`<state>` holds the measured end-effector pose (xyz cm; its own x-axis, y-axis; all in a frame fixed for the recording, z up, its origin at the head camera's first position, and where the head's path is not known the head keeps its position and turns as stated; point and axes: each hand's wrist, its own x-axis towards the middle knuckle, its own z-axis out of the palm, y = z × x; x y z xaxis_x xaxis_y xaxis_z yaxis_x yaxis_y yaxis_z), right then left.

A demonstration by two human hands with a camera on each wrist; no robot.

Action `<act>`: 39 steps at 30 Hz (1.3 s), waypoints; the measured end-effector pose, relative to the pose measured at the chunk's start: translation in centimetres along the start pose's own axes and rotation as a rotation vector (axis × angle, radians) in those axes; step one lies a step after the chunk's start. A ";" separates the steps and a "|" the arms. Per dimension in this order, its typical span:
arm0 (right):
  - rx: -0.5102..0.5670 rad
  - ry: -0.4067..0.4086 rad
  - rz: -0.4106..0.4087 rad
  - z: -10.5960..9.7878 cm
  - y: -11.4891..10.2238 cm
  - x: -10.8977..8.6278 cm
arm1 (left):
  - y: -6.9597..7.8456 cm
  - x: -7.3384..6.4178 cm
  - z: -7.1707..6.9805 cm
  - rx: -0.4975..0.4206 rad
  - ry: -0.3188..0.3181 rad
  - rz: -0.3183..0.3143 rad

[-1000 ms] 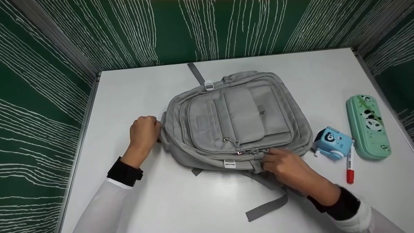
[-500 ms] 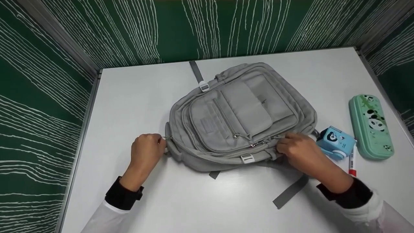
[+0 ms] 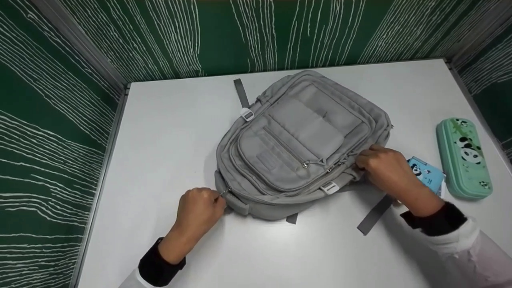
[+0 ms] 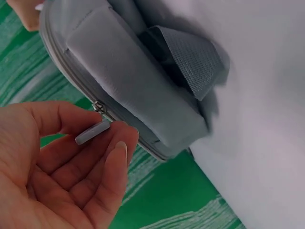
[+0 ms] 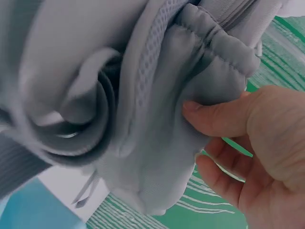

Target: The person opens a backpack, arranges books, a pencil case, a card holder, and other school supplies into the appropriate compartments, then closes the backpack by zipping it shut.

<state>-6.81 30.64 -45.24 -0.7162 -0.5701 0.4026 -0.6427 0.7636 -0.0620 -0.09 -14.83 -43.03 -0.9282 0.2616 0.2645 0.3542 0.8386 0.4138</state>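
A grey backpack [image 3: 296, 140] lies on its back on the white table, tilted, its narrower end toward the lower left. At that end my left hand [image 3: 201, 210] pinches a zipper pull [image 4: 93, 132]; the metal slider [image 4: 99, 107] sits on the zipper track beside it in the left wrist view. My right hand [image 3: 384, 170] grips the backpack's near side by the gathered side pocket [image 5: 214, 71], thumb pressed on the grey fabric. In the right wrist view a curled shoulder strap [image 5: 102, 105] hangs beside that pocket.
Right of the backpack stands a blue panda-printed pencil sharpener [image 3: 428, 174], partly behind my right forearm. A green panda pencil case [image 3: 464, 158] lies beyond it. Loose webbing straps [image 3: 374, 216] stick out from the bag. Green, white-streaked walls [image 3: 280, 36] edge the table.
The backpack has turned, its lower-left end coming nearer and its other end swinging back. My left hand has moved nearer and right with the zipper pull; my right hand has moved right and away.
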 end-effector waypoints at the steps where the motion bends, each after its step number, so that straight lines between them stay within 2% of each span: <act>1: 0.002 0.000 0.013 0.0 0.3 0.1 | 0.4 -0.2 0.0 -0.004 -0.008 0.010; 6: 0.002 -0.008 0.051 0.1 1.5 0.8 | 1.9 -1.1 0.2 -0.030 -0.047 0.062; 10: -0.015 0.006 0.047 0.3 2.4 1.3 | 3.2 -1.7 0.5 -0.064 -0.085 0.098; 13: -0.049 0.018 0.027 0.0 1.7 1.9 | 4.1 -2.0 0.8 -0.087 -0.109 0.134; 16: -0.019 0.032 -0.005 -0.6 -1.5 2.7 | 4.6 -2.0 1.0 -0.089 -0.121 0.167; 20: 0.177 0.056 -0.100 -0.4 -8.4 3.5 | 4.8 -2.0 1.3 -0.079 -0.116 0.196; 22: 0.233 0.056 -0.166 0.1 -11.8 3.7 | 4.8 -2.0 1.4 -0.079 -0.104 0.202; 26: 0.183 0.033 -0.230 1.3 -16.6 4.3 | 4.9 -2.0 1.5 -0.080 -0.076 0.212; 29: 0.112 0.015 -0.245 2.1 -18.3 4.8 | 5.1 -2.2 1.5 -0.076 -0.061 0.223; 32: 0.057 0.005 -0.275 2.8 -19.2 5.0 | 5.2 -2.5 1.7 -0.069 -0.048 0.237; 36: 0.021 0.019 -0.319 3.5 -19.5 4.6 | 5.3 -2.8 2.0 -0.071 -0.036 0.252; 39: 0.045 0.034 -0.346 3.6 -19.1 4.0 | 5.5 -2.9 2.3 -0.087 -0.046 0.256</act>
<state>1.65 12.65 -45.68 -0.4453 -0.7816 0.4368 -0.8574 0.5128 0.0435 4.30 -9.93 -43.55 -0.8109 0.4827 0.3308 0.5843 0.6988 0.4126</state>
